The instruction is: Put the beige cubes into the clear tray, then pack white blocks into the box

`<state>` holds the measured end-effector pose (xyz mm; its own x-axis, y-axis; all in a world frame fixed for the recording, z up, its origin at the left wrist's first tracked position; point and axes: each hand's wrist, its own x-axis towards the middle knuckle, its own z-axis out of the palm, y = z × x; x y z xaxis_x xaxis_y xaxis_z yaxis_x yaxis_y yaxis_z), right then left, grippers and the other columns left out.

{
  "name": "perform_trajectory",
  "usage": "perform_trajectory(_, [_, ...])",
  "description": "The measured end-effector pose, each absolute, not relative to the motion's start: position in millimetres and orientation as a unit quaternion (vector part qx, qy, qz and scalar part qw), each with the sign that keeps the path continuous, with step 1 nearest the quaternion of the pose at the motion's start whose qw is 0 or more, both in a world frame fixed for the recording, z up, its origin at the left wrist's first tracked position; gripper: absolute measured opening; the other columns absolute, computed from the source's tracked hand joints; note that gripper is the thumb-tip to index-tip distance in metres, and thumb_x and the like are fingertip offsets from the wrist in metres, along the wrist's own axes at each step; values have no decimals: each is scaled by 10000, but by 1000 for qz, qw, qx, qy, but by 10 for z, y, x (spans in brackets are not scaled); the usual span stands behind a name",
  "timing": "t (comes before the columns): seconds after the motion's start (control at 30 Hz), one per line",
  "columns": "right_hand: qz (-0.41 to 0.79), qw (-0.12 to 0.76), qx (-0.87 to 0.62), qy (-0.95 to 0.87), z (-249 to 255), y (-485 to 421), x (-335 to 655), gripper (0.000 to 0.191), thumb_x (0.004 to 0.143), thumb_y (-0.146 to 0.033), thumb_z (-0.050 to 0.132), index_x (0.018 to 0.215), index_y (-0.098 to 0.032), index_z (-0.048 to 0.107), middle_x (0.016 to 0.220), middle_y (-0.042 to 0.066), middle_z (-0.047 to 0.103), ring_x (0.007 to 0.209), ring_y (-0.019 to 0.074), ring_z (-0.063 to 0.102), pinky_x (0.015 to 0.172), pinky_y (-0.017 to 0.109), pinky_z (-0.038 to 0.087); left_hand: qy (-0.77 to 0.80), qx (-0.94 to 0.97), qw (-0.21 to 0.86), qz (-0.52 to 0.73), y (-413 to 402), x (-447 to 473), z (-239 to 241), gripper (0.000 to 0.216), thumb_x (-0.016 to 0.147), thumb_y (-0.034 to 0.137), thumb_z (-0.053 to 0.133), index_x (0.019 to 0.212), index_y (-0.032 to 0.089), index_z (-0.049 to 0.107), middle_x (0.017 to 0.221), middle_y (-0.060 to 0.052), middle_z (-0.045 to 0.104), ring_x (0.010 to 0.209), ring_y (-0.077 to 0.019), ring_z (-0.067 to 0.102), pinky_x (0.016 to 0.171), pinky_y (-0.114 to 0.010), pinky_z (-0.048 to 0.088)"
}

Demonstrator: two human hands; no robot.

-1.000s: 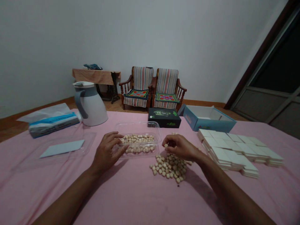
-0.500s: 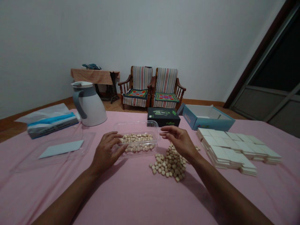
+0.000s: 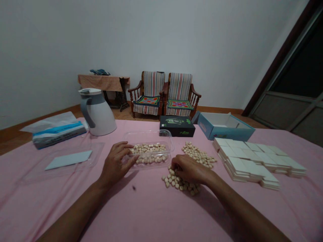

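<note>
A clear plastic tray (image 3: 168, 138) holding several small beige pellets stands in the middle of the pink tablecloth. My left hand (image 3: 114, 165) rests against the tray's left end, fingers spread on its rim. A loose pile of the same beige pellets (image 3: 199, 156) lies on the cloth right of the tray. My right hand (image 3: 188, 169) lies on the near part of that pile, fingers curled down over the pellets; what they grip is hidden.
A white jug (image 3: 97, 112) and a blue-and-white packet (image 3: 59, 133) stand at the left, with a clear lid (image 3: 66, 160) in front. A black box (image 3: 177, 126), an open blue box (image 3: 223, 127) and stacks of flat white cartons (image 3: 254, 161) lie to the right.
My right hand rose from the pile to the tray's right end, opened there, then came back down onto the near side of the pile. My left hand stayed on the tray.
</note>
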<state>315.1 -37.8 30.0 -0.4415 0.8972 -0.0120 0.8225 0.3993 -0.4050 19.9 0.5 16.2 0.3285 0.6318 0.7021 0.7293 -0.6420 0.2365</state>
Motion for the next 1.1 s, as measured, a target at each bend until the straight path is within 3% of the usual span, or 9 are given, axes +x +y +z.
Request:
perform_trajectory(0.2, [220,162,-497,-824,469,-382,3211,146,698,-86,558,782,-171,644,773,23,633,690,125,542,625,223,381,-420,-814,62,-397,4,207,154,186,816,359,603,712,205,619,963,-87,701,1069,-265,560,913,-433,459])
perform_trajectory(0.3, [268,291,-483,-781,557,-348,3208,124,729,-134,567,828,-169,633,719,2,612,644,117,544,610,228,414,-414,-815,67,-400,13,206,145,171,816,345,608,718,206,616,968,-88,697,1077,-265,554,916,-429,457])
perform_trajectory(0.4, [323,430,-456,-709,556,-297,3168,176,762,-202,578,930,-166,617,846,37,658,753,143,616,691,263,474,-410,-819,70,-396,15,207,149,166,820,339,604,723,205,612,970,-89,697,1076,-266,551,917,-429,454])
perform_trajectory(0.5, [344,482,-451,-668,532,-261,3174,217,778,-216,570,987,-173,608,965,61,680,841,160,656,749,284,493,-412,-817,70,-397,11,209,157,175,823,349,598,726,204,612,969,-90,697,1069,-267,554,916,-431,452])
perform_trajectory(0.57, [319,454,-478,-681,528,-256,3221,158,787,-180,529,916,-172,620,860,43,689,764,151,661,688,264,485,-416,-816,67,-396,10,208,157,181,822,357,597,725,206,615,970,-89,697,1072,-266,553,917,-431,451])
perform_trajectory(0.67, [240,319,-516,-758,515,-274,3299,168,745,-90,503,792,-171,643,732,24,680,679,142,631,621,237,432,-419,-817,65,-390,15,203,147,186,822,362,598,722,206,615,972,-88,696,1079,-264,550,925,-430,447])
perform_trajectory(0.83, [129,104,-545,-822,381,-311,3264,206,722,-67,544,813,-171,697,832,78,705,758,182,611,643,258,375,-414,-821,74,-386,28,187,130,180,824,354,603,729,201,612,972,-88,695,1076,-260,547,919,-424,450])
perform_trajectory(1.1, [118,68,-543,-828,235,-295,3171,201,786,-141,520,884,-169,694,914,91,685,859,184,585,701,255,367,-414,-820,72,-389,31,187,129,182,821,351,597,726,198,628,972,-88,699,1073,-264,555,927,-431,447])
